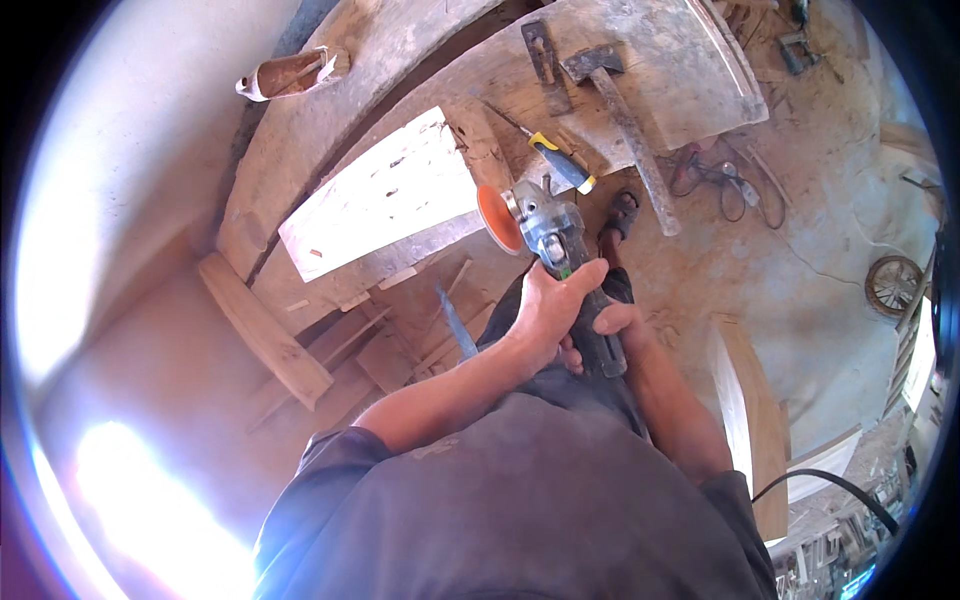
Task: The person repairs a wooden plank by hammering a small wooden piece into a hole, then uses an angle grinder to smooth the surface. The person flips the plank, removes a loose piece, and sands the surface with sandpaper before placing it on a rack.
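An angle grinder [568,245] with an orange disc [499,219] is held in front of my body by both hands. My left hand [552,305] wraps round the middle of its dark body, just behind the metal head. Closed round the rear of the grip is my right hand [618,325], its fingers partly hidden by the tool. The disc hangs near the right end of a pale, flat board [380,195] lying on the wooden bench [640,110]. Beyond the grinder lies a yellow-and-black screwdriver [562,162].
An axe-like hammer [625,125] lies on the bench, its handle overhanging the edge, beside a hand plane [545,68]. Offcuts [385,362] lie below the bench at left. A timber beam [265,330] leans there. Cables [735,190] and a spoked wheel [893,284] are at right.
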Demonstrator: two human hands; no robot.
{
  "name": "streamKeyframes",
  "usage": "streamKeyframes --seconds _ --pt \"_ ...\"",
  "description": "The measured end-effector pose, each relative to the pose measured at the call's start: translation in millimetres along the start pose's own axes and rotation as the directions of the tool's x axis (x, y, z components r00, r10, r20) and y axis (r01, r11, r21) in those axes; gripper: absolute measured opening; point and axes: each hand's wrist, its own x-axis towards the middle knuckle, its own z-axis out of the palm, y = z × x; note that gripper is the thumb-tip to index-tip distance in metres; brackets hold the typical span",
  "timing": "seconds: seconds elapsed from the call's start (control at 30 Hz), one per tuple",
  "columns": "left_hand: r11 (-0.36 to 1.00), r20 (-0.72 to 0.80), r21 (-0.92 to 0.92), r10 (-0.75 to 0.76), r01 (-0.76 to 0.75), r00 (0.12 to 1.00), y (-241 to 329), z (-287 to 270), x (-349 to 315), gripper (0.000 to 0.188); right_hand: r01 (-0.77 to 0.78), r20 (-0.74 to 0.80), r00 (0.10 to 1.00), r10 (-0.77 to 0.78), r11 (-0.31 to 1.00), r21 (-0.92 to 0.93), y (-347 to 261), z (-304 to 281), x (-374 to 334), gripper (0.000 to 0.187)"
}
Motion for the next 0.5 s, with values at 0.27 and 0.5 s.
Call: streamKeyframes --seconds 0.27,0.5 --pt "0.961 0.262 -0.259 -0.032 0.102 0.965 -17 17 16 0.055 0.128 -0.038 0.992 -0.124 0.984 0.127 -13 -2 -33 0.069" --pt "0.986 0.296 -0.109 0.153 -0.125 0.943 0 48 39 0.058 0.218 -0.001 0.976 -0.219 0.969 0.113 -48 0 -44 0.071"
